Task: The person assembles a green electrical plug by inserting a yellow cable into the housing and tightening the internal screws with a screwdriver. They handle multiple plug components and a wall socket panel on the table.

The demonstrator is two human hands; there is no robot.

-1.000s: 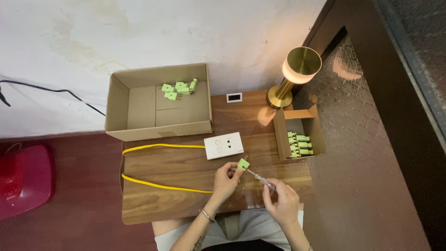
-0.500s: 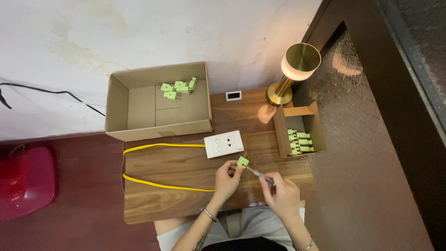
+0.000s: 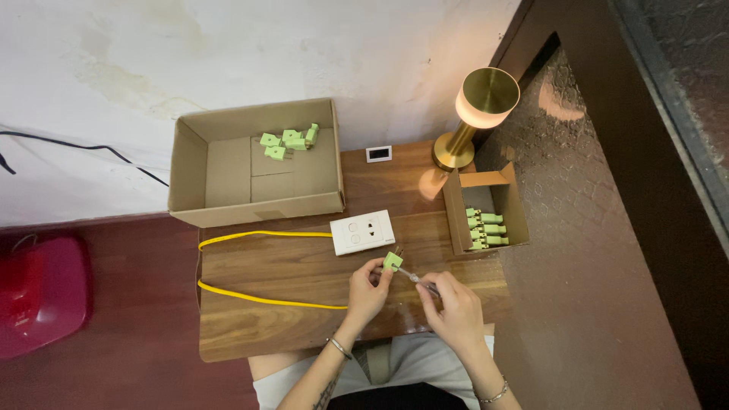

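Left hand: the left hand [image 3: 367,292] pinches a small green plug [image 3: 392,261] just above the wooden table [image 3: 266,334].
Right hand: the right hand [image 3: 454,310] is closed around a thin screwdriver [image 3: 416,278], tip at the plug.
Socket: a white socket plate [image 3: 362,232] with a yellow cable [image 3: 258,301] lies just behind.
Boxes: more green plugs sit in the large cardboard box [image 3: 220,171] and in the small box [image 3: 510,205].
Lamp: a brass lamp [image 3: 477,110] is lit.

Both hands have barely shifted, the right hand [image 3: 454,305] drawing its screwdriver [image 3: 422,281] slightly nearer the green plug [image 3: 392,261].
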